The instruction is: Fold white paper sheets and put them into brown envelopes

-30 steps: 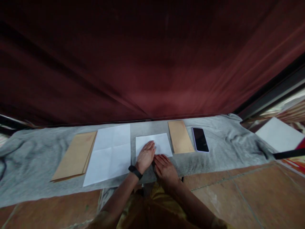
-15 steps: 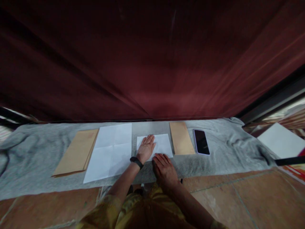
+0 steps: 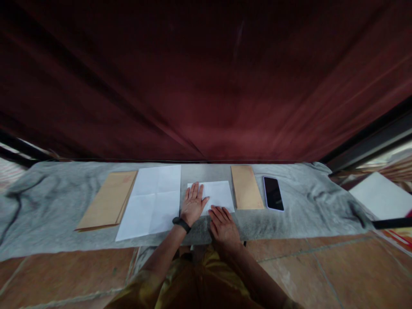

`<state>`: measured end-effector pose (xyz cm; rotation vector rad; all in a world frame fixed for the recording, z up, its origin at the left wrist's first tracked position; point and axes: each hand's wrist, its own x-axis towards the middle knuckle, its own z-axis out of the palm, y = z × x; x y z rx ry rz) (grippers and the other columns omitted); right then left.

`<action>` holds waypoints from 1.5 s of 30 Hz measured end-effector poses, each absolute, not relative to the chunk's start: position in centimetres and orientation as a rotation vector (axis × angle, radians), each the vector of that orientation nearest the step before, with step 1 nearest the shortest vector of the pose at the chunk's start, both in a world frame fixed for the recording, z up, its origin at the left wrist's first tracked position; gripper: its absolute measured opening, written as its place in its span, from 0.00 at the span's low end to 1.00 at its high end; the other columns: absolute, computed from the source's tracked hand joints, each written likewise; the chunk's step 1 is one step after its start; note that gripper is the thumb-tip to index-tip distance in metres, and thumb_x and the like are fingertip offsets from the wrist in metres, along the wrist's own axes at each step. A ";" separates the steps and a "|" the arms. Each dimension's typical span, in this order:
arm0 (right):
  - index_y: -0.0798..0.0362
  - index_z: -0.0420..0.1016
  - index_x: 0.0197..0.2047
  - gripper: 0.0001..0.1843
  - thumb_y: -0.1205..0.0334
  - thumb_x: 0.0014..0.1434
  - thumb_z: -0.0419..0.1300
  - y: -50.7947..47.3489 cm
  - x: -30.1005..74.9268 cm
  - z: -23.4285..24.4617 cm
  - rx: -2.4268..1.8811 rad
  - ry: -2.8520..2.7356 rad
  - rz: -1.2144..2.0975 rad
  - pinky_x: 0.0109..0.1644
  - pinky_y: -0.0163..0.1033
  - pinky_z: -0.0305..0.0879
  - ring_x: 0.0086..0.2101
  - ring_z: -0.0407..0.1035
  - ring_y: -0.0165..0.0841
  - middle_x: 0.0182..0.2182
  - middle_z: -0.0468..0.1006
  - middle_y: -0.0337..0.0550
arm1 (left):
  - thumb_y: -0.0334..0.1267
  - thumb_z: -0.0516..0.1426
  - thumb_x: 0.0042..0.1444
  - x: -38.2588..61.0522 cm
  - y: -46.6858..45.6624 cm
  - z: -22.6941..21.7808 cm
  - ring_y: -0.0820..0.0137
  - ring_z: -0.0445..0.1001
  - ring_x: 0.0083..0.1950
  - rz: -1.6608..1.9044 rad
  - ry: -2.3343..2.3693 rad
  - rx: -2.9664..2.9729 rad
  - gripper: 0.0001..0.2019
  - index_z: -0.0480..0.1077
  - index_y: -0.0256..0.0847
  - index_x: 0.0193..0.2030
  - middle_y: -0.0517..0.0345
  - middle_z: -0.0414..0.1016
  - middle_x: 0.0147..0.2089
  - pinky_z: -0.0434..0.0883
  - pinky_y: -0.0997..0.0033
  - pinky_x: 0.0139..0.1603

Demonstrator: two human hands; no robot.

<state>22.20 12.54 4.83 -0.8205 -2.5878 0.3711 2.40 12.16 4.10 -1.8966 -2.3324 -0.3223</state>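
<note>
A folded white sheet of paper (image 3: pixel 219 191) lies on the grey cloth in front of me. My left hand (image 3: pixel 193 206), a dark band at its wrist, rests flat on the sheet's left part with the fingers spread. On the sheet's near right edge lie the fingertips of my right hand (image 3: pixel 224 225), stretched out and palm down. Left of the hands are larger white sheets (image 3: pixel 151 201) with fold creases. Just right of the folded sheet sits a brown envelope (image 3: pixel 247 189).
More brown envelopes (image 3: pixel 107 199) are stacked at the left. A phone (image 3: pixel 273 194) in a pale purple case lies right of the single envelope. Grey cloth (image 3: pixel 309 210) covers the bench. Behind it hangs a dark red curtain (image 3: pixel 206 94); tiled floor (image 3: pixel 299 266) shows below.
My left hand has slid left across the folded sheet, fingers spreading and pointing more away from me. The right hand stays at the near edge. The view has shifted slightly.
</note>
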 end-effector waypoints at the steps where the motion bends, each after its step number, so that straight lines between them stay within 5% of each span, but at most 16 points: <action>1: 0.52 0.69 0.64 0.22 0.62 0.69 0.53 12.6 22.2 4.8 -0.818 -2.584 0.380 0.71 0.52 0.53 0.65 0.61 0.39 0.65 0.69 0.47 | 0.52 0.43 0.70 2.3 12.2 4.0 0.54 0.50 0.76 -0.335 -2.337 -1.885 0.32 0.56 0.31 0.72 0.38 0.53 0.75 0.53 0.48 0.74; 10: 0.52 0.68 0.66 0.23 0.63 0.70 0.51 12.6 22.3 5.4 -0.801 -2.575 0.419 0.72 0.53 0.53 0.65 0.61 0.39 0.64 0.69 0.47 | 0.51 0.43 0.69 1.4 12.2 3.5 0.48 0.53 0.75 -0.530 -2.416 -1.708 0.34 0.56 0.21 0.70 0.28 0.55 0.72 0.55 0.42 0.72; 17: 0.51 0.69 0.65 0.22 0.60 0.73 0.47 13.7 22.5 5.0 -0.832 -2.331 0.693 0.68 0.52 0.61 0.61 0.66 0.37 0.60 0.74 0.48 | 0.44 0.42 0.71 4.1 10.3 4.7 0.60 0.51 0.76 -0.556 -2.248 -1.992 0.26 0.57 0.35 0.71 0.46 0.57 0.74 0.57 0.50 0.73; 23: 0.52 0.68 0.66 0.24 0.56 0.74 0.43 16.1 19.7 6.2 -0.813 -2.184 0.852 0.70 0.52 0.60 0.63 0.63 0.36 0.62 0.72 0.49 | 0.41 0.45 0.69 5.4 9.4 4.8 0.59 0.53 0.75 -0.394 -2.214 -2.133 0.24 0.61 0.38 0.69 0.49 0.62 0.72 0.55 0.48 0.74; 33: 0.57 0.70 0.64 0.24 0.58 0.75 0.43 19.2 14.7 5.2 -0.875 -2.492 0.522 0.73 0.50 0.51 0.66 0.60 0.37 0.65 0.69 0.48 | 0.35 0.45 0.68 5.7 9.1 5.1 0.59 0.51 0.76 -0.265 -2.253 -2.112 0.26 0.59 0.34 0.71 0.46 0.66 0.69 0.45 0.44 0.76; 45: 0.52 0.64 0.69 0.25 0.58 0.72 0.50 20.7 18.1 4.1 -1.050 -2.484 0.268 0.71 0.54 0.51 0.68 0.54 0.41 0.68 0.63 0.49 | 0.44 0.44 0.69 5.9 9.3 4.5 0.60 0.50 0.76 -0.430 -2.317 -2.024 0.29 0.52 0.38 0.74 0.46 0.57 0.74 0.48 0.45 0.76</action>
